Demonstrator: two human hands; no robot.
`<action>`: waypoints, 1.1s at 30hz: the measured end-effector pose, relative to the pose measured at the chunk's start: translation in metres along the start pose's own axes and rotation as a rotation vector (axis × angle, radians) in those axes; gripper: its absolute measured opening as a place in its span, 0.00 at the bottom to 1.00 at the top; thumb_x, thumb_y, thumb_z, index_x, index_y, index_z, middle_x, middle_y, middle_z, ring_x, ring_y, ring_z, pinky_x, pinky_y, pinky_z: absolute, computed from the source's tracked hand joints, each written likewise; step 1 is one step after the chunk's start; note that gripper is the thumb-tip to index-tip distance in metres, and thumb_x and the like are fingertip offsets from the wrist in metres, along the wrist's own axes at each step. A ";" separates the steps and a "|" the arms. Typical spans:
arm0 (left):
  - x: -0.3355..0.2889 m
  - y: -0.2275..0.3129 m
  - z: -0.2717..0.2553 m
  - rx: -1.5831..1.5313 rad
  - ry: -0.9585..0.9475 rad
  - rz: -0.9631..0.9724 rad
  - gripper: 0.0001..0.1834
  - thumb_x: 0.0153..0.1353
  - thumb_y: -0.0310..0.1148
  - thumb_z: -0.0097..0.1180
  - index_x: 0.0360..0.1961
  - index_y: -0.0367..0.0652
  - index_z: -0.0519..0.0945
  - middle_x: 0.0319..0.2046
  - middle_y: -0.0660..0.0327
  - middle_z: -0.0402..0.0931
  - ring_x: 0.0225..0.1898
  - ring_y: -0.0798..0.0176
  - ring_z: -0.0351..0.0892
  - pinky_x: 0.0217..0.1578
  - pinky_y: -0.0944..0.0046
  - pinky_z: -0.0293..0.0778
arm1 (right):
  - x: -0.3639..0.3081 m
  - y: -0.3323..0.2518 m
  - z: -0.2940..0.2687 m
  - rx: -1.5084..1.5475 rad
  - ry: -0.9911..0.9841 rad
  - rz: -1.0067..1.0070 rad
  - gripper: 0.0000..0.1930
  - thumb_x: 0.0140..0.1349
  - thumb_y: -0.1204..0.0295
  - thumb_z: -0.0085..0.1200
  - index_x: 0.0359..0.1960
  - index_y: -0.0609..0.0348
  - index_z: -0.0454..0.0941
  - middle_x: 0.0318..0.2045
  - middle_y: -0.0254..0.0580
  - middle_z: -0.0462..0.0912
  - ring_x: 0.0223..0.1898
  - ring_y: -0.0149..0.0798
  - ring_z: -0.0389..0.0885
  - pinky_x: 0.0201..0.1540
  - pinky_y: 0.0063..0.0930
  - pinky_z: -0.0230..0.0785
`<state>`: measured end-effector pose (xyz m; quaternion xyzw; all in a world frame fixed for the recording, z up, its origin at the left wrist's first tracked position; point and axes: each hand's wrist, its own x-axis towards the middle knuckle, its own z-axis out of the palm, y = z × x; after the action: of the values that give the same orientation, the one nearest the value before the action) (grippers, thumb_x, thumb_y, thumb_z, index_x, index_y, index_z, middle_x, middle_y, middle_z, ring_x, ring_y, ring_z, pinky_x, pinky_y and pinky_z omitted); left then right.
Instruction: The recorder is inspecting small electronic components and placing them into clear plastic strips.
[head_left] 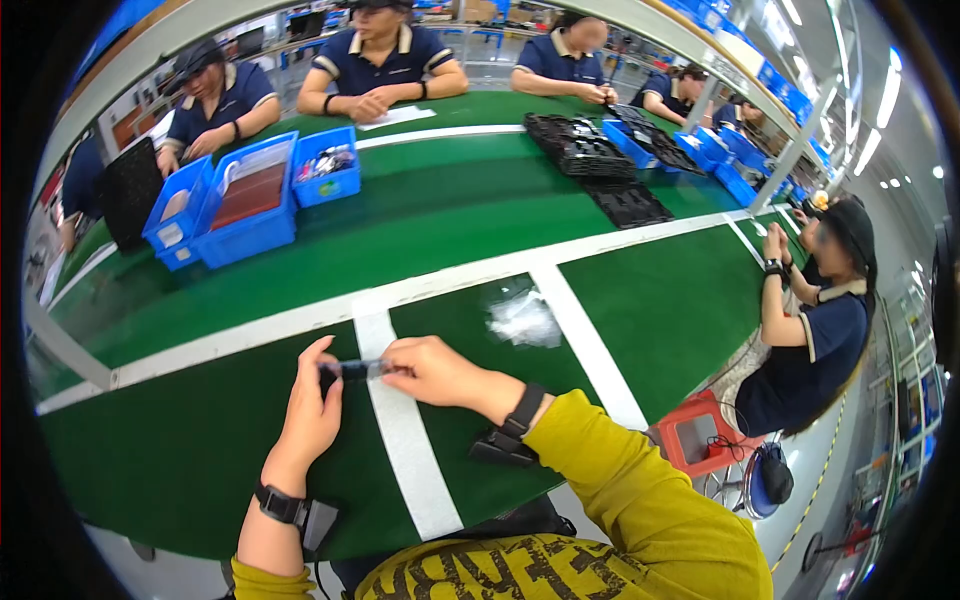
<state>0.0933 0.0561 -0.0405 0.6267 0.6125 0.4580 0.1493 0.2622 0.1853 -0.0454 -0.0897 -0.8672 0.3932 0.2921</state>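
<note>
The small dark part (352, 370) is being held between both hands just above the bench (180, 450), over the white stripe (400, 430) painted on the green top. It's looking slim and elongated, lying roughly horizontal, dark at the left end w/ a shinier, clear-ish or bluish stretch toward the right; finer detail is too small to tell. The left hand (310, 405) is pinching its left end, fingers (318, 352) closed on it, thumb side up, a black wristband (280, 503) sitting on that wrist. The right hand (430, 370) is gripping the right end, fingers curled shut around it, a black watch (522, 410) showing at the cuff of a yellow sleeve (640, 490). A crumpled clear plastic bag (522, 320) is lying on the bench just beyond the right hand, apart from it. Farther back, blue bins (245, 200) are standing to the left & black trays (580, 145) are stacked to the right. Other people in navy polo shirts are sitting around the far side & at the right edge, their hands busy w/ their own work. A red stool (700, 440) is standing on the floor at right.
</note>
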 end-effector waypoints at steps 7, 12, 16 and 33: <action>-0.004 0.002 -0.001 -0.033 0.127 0.055 0.39 0.53 0.11 0.40 0.66 0.44 0.45 0.41 0.57 0.65 0.38 0.65 0.66 0.42 0.68 0.65 | 0.003 -0.005 0.004 0.023 0.086 -0.097 0.05 0.50 0.78 0.55 0.29 0.66 0.76 0.25 0.46 0.76 0.23 0.43 0.74 0.26 0.30 0.66; -0.002 0.001 0.003 -0.120 -0.001 -0.033 0.41 0.54 0.10 0.36 0.66 0.43 0.37 0.42 0.54 0.68 0.40 0.62 0.69 0.46 0.66 0.65 | -0.001 0.009 0.008 -0.074 0.041 -0.085 0.06 0.49 0.78 0.55 0.29 0.65 0.77 0.27 0.45 0.75 0.26 0.44 0.75 0.29 0.31 0.67; 0.001 0.005 0.003 -0.156 -0.016 -0.131 0.35 0.57 0.13 0.35 0.65 0.43 0.43 0.40 0.55 0.69 0.39 0.64 0.68 0.47 0.68 0.63 | -0.002 0.007 0.004 -0.087 0.020 -0.033 0.05 0.49 0.77 0.55 0.28 0.65 0.76 0.27 0.44 0.74 0.25 0.43 0.75 0.29 0.31 0.67; -0.001 -0.008 -0.002 -0.119 0.014 -0.302 0.15 0.55 0.16 0.46 0.43 0.38 0.61 0.32 0.59 0.71 0.33 0.70 0.69 0.37 0.71 0.66 | -0.002 0.008 0.005 -0.065 0.050 -0.044 0.04 0.51 0.78 0.51 0.28 0.67 0.72 0.26 0.48 0.72 0.27 0.48 0.73 0.30 0.35 0.66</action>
<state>0.0869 0.0565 -0.0455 0.5142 0.6726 0.4702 0.2492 0.2601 0.1867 -0.0545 -0.0901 -0.8736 0.3560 0.3193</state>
